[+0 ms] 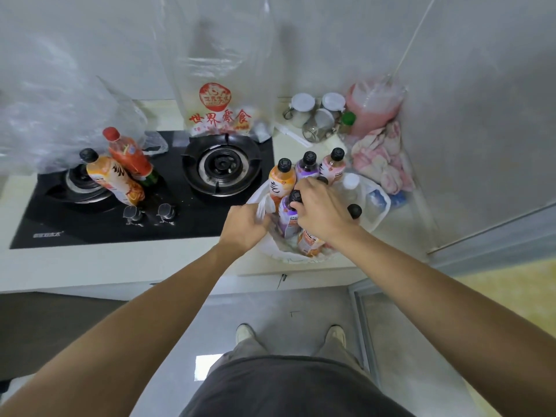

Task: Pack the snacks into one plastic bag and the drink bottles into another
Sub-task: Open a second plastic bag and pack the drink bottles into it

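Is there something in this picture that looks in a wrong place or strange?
Yes. Two drink bottles, one orange and one red, lean on the left stove burner instead of the counter. A printed plastic bag hangs over the right burner. No spill shows.

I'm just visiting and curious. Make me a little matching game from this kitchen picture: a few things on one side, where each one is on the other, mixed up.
Things:
1. red-capped bottle
2. printed snack bag
3. pink cloth
4. purple bottle

Places:
A. in the corner by the right wall
B. in the white bag, under the right hand
C. on the left burner of the stove
D. standing behind the right burner

Pairs: 1-C, 2-D, 3-A, 4-B
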`<state>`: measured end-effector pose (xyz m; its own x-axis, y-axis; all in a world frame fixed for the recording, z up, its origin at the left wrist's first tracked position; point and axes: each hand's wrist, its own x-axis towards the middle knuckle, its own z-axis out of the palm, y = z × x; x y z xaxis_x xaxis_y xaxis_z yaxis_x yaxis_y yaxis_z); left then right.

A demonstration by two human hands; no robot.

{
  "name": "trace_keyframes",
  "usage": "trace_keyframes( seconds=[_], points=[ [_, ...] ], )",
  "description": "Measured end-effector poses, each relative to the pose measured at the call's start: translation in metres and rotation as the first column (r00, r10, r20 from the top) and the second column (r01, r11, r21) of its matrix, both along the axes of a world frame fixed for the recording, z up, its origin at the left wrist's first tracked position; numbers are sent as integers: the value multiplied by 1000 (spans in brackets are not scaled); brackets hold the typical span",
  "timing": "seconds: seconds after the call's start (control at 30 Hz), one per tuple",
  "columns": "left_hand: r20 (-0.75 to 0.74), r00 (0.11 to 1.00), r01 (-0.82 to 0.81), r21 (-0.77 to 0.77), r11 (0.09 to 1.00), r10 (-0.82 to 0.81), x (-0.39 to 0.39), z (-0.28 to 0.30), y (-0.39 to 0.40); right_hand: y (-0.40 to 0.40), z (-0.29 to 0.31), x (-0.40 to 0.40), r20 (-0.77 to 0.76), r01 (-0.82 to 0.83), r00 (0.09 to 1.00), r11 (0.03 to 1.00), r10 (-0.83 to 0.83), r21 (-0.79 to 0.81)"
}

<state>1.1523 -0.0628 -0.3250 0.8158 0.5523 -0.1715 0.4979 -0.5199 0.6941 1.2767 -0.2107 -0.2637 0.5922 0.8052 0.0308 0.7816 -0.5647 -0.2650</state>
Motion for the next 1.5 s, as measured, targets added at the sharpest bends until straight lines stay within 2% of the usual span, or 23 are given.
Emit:
trace_keyframes(
  seconds=[0.17,0.33,0.43,0.63,0.77,0.9,1.0,1.1,1.13,1.2,1.3,1.4,1.43,1.5],
  points=[
    [52,995,-78,-109,991,84,2,6,-7,0,8,15,-15,-99,995,995,99,-18],
    [75,984,-148,-145,978,160,5,17,-14,-4,10,27,-31,-148,988,989,148,-7],
    [102,974,-185,-141,973,200,11,24,-17,-7,15,34,-62,-188,980,982,190,32],
    [126,959,-214,-268,939,255,22,34,-30,-21,24,44,-75,-227,968,961,241,160],
    [115,955,-241,-228,943,272,29,38,-35,-40,31,67,-30,-142,987,936,159,323],
    [71,950,-292,-132,947,303,37,42,-36,-69,26,107,52,-53,998,953,39,299],
    [73,949,-299,-93,950,306,42,46,-37,-90,9,135,24,90,995,974,-97,206],
    [65,955,-285,-81,955,290,47,48,-39,-108,-13,154,30,245,969,968,-244,-56],
    [60,955,-284,-83,955,289,47,49,-38,-112,-21,156,-2,302,952,944,-305,-129],
    [47,955,-289,-74,955,292,47,48,-37,-120,-38,159,-180,391,883,892,-433,-228],
    [9,954,-298,-71,952,300,44,52,-36,-128,-57,159,-525,488,655,835,-543,-254],
    [39,946,-320,-75,944,323,39,57,-34,-127,-60,159,-788,629,399,765,-469,-138],
    [58,939,-334,-76,939,339,38,59,-33,-125,-55,159,-845,664,346,743,-408,-86],
    [98,923,-365,-82,928,372,36,64,-29,-119,-41,160,-900,710,308,704,-308,2]
  ],
)
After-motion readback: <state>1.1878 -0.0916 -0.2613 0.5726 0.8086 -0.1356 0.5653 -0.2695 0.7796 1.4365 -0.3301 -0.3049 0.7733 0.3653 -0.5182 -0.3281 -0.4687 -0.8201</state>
